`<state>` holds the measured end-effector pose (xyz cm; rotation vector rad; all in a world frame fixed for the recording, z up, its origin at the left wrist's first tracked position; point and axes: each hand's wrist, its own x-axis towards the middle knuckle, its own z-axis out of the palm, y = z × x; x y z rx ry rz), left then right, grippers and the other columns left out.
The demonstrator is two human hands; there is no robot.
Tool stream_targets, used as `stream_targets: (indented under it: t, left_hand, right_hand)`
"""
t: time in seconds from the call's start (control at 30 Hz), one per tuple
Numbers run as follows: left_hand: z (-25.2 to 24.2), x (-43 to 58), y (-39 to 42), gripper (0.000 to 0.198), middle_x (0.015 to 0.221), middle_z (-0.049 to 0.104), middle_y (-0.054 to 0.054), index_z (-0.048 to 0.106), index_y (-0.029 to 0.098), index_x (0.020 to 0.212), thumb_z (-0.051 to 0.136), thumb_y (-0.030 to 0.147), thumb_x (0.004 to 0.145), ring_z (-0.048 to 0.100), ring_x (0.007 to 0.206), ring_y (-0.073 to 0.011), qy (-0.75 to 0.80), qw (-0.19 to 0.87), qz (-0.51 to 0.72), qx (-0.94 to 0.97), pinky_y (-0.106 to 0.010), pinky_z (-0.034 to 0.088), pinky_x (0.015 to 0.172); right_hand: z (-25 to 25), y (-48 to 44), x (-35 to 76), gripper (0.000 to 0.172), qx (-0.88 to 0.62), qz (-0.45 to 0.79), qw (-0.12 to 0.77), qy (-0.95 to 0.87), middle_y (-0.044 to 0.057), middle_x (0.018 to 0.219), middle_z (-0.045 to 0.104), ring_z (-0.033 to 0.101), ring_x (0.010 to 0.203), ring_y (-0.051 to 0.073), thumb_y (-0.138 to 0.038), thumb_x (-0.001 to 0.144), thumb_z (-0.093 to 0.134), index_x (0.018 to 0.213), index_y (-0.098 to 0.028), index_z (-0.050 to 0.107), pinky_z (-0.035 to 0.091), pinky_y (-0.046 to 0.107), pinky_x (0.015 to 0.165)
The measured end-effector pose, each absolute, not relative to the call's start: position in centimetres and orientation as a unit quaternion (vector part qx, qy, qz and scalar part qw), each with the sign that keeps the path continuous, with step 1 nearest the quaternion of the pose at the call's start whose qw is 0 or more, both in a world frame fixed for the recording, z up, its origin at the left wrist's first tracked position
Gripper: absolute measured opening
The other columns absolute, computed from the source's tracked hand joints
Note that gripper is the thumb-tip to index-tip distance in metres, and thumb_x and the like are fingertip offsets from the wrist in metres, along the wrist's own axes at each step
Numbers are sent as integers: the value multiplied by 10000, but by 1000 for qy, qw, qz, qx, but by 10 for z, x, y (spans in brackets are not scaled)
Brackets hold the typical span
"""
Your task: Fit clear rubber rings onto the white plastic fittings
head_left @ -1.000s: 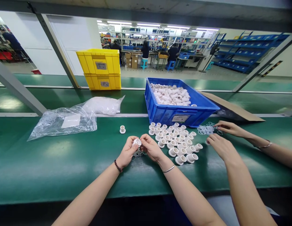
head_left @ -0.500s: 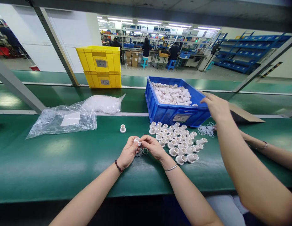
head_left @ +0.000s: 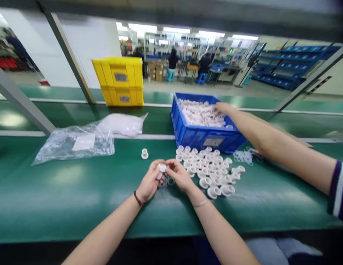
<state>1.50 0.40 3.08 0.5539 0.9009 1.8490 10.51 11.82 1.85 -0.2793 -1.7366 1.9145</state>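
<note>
A white flanged plastic sleeve (head_left: 161,170) is gripped in my left hand (head_left: 149,181), its flange uppermost. My right hand (head_left: 180,175) pinches at the flange's right side; whether a ring lies under those fingers I cannot tell. Beneath both hands is a small heap of thin clear rings (head_left: 168,182), partly hidden. One single flanged sleeve (head_left: 144,154) stands on the green work surface (head_left: 77,198) beyond my left hand. To the right of my right hand, several flanged sleeves (head_left: 206,182) stand in a close group.
Behind the group sits a blue crate (head_left: 185,135) full of sleeves, with a co-worker's hand (head_left: 222,108) reaching in. More rings (head_left: 244,156) lie right of it. At left are a clear bag of rings (head_left: 74,145), a white-filled bag (head_left: 123,124) and stacked yellow crates (head_left: 118,79).
The sleeve in my hands has tilted, so more of its tube shows below the flange. The co-worker's hand has moved left from the crate's rim into the sleeves.
</note>
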Motion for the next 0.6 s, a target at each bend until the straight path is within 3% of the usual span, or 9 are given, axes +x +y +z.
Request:
stream_targets:
  t: [0.1, 0.27, 0.43, 0.6]
  left_hand:
    - [29, 11, 5, 275, 875, 547, 2, 494, 201, 981, 634, 355, 801, 522, 728, -90, 372, 460, 775, 223, -194, 415, 647]
    - [24, 4, 7, 236, 913, 574, -2, 467, 189, 880, 612, 364, 818, 547, 841, -115, 394, 429, 776, 240, -230, 446, 752]
    - [23, -2, 7, 293, 1047, 561, -48, 474, 189, 1040, 580, 368, 834, 553, 918, -151, 466, 394, 734, 299, -264, 470, 752]
    - [21, -14, 7, 314, 1110, 542, -77, 458, 194, 1097, 560, 345, 841, 549, 891, -138, 552, 256, 717, 341, -255, 454, 743]
  right_hand:
    - [17, 115, 105, 214, -108, 652, 332, -672, -12, 789, 518, 529, 703, 119, -332, 803, 647, 939, -220, 526, 466, 255, 657]
    - [21, 107, 109, 248, -63, 451, 398, -796, 46, 952, 513, 513, 842, 166, -278, 786, 653, 997, -216, 539, 465, 280, 665]
    - [22, 118, 116, 225, -103, 348, 462, -809, 58, 949, 537, 528, 804, 163, -235, 849, 559, 1065, -209, 507, 479, 317, 703]
    - [28, 145, 127, 372, -194, 193, 518, -811, 90, 997, 577, 537, 910, 220, -260, 842, 559, 1190, -179, 457, 459, 401, 826]
